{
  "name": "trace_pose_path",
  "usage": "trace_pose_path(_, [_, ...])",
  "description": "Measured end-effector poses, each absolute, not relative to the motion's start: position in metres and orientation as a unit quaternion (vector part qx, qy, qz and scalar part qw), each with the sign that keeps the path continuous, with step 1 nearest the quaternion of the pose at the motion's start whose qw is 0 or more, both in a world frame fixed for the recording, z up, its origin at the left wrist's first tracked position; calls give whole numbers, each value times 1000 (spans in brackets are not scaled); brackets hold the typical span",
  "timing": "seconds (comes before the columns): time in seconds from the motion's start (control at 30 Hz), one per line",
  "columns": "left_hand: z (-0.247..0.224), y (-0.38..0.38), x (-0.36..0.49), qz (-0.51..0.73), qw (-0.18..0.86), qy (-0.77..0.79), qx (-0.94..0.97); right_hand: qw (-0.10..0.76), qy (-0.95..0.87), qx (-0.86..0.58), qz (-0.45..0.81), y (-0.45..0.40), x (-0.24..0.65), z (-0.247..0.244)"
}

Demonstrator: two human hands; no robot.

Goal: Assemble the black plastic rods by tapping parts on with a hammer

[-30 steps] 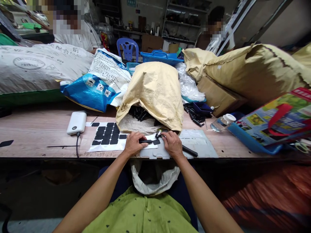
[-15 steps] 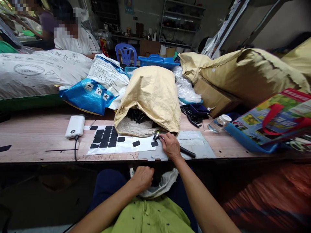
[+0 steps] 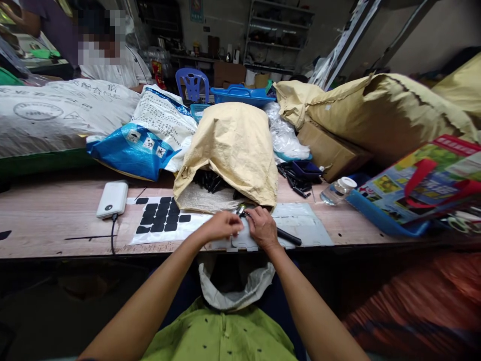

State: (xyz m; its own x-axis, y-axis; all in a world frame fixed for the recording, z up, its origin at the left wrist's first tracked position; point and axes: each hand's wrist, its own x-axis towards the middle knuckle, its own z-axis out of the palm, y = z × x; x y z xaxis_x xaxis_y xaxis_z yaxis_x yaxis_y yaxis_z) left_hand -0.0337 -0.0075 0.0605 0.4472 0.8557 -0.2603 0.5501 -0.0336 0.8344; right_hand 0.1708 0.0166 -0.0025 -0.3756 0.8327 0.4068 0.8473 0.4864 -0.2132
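Note:
My right hand (image 3: 262, 226) is closed in a pinch at the front of the beige sack (image 3: 236, 145); what its fingertips hold is too small to make out. Under and beside it lies a tool like a small hammer, with a metal head (image 3: 241, 210) and a black handle (image 3: 289, 236). My left hand (image 3: 221, 225) is over the table edge just left of the head, fingers bent and slightly apart, nothing visible in them. Black rounded patches (image 3: 160, 215) lie in rows on a white sheet (image 3: 137, 237) to its left. Black slender parts (image 3: 208, 180) show in the sack's mouth.
A white power bank (image 3: 112, 199) with a cable lies at left. A grey board (image 3: 311, 225) is under my right hand. Rightward are more black parts (image 3: 296, 185), a clear jar (image 3: 337, 191) and a blue tray (image 3: 391, 223). Another person (image 3: 112, 70) sits beyond the bags.
My left hand has risen from my lap to the table, beside my right hand. My right hand stays by the metal head. The view has shifted slightly.

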Motion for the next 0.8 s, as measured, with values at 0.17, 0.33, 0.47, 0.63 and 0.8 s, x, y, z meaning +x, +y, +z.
trace_pose_path(0.17, [57, 74, -24, 228, 220, 706, 633, 226, -832, -507, -22, 17, 171, -1])
trace_pose_path(0.33, [41, 98, -11, 193, 215, 739, 608, 231, -831, -506, -20, 18, 172, -1])
trace_pose_path(0.47, [44, 88, -29, 184, 210, 740, 612, 233, -829, -509, -18, 18, 171, -1])
trace_pose_path(0.63, [38, 37, -72, 263, 194, 686, 651, 238, -828, -508, -12, 17, 172, -1])
trace_pose_path(0.8, [15, -10, -87, 270, 210, 627, 700, 242, -827, -507, -11, 18, 172, -3])
